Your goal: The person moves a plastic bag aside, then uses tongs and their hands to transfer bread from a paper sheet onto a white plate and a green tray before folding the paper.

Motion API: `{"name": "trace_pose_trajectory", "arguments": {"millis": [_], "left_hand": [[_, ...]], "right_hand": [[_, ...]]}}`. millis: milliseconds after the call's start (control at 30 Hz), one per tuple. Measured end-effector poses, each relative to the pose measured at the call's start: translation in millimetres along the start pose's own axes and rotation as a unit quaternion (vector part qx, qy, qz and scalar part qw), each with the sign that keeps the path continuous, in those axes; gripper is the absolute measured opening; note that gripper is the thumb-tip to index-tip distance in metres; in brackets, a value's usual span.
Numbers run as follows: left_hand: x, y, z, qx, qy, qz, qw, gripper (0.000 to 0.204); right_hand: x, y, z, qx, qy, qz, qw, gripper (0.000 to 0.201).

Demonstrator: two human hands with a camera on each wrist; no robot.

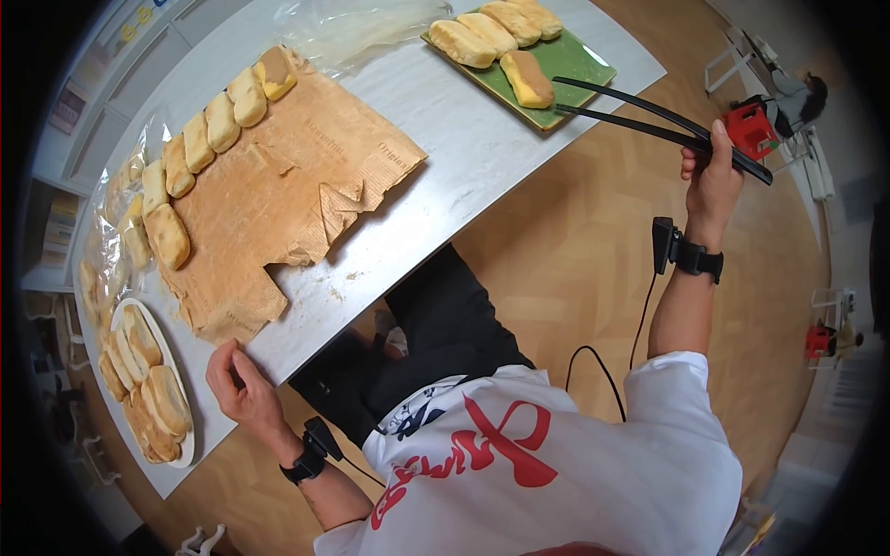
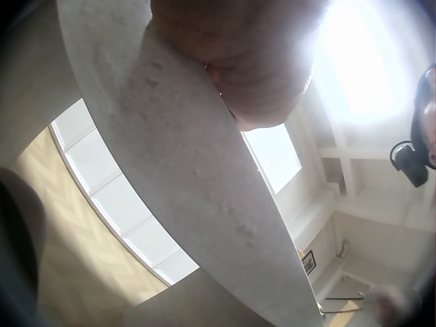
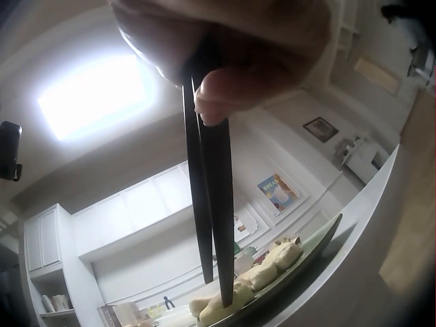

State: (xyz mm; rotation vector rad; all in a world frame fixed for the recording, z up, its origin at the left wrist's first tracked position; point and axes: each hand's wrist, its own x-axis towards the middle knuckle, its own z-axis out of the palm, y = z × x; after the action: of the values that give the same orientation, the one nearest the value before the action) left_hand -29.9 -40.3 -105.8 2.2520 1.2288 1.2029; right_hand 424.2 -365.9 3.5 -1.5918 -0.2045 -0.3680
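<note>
My right hand (image 1: 714, 181) grips black tongs (image 1: 640, 116) by the handle end. Their slightly parted tips reach the near edge of a green plate (image 1: 579, 69), beside a bread roll (image 1: 527, 79) with a brown top and yellow side. In the right wrist view the tongs (image 3: 211, 184) point down at the rolls on the plate. My left hand (image 1: 243, 389), fingers loosely curled, rests at the table's front edge by the lower corner of a torn brown paper sheet (image 1: 269, 185). In the left wrist view that hand (image 2: 252, 61) lies over the table surface; its fingertips are hidden.
Several rolls (image 1: 222, 122) line the paper's far and left edges. An oval white plate (image 1: 185, 408) with several split rolls stands at the table's left end. Clear plastic bags (image 1: 362, 28) lie at the back and left. The pale table (image 1: 445, 222) ends near my legs.
</note>
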Motion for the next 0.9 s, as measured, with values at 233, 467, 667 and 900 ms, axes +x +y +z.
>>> {"name": "trace_pose_trajectory", "arguments": {"millis": [233, 467, 667, 900], "left_hand": [[0.4, 0.9, -1.4, -0.006, -0.005, 0.003, 1.0, 0.013], [-0.6, -1.4, -1.0, -0.019, -0.008, -0.019, 1.0, 0.013], [-0.6, 0.3, -0.3, -0.008, -0.007, -0.011, 1.0, 0.014], [-0.6, 0.3, -0.8, -0.005, -0.01, -0.009, 1.0, 0.014]], "right_hand": [[-1.4, 21.7, -1.7, 0.074, -0.013, -0.016, 0.997, 0.028], [-27.3, 48.2, 25.2, 0.139, -0.062, 0.01, 0.988, 0.03], [-37.6, 55.9, 32.6, 0.167, -0.051, 0.022, 0.984, 0.029], [-47.2, 62.4, 31.5, 0.173, -0.049, 0.025, 0.983, 0.029]]}}
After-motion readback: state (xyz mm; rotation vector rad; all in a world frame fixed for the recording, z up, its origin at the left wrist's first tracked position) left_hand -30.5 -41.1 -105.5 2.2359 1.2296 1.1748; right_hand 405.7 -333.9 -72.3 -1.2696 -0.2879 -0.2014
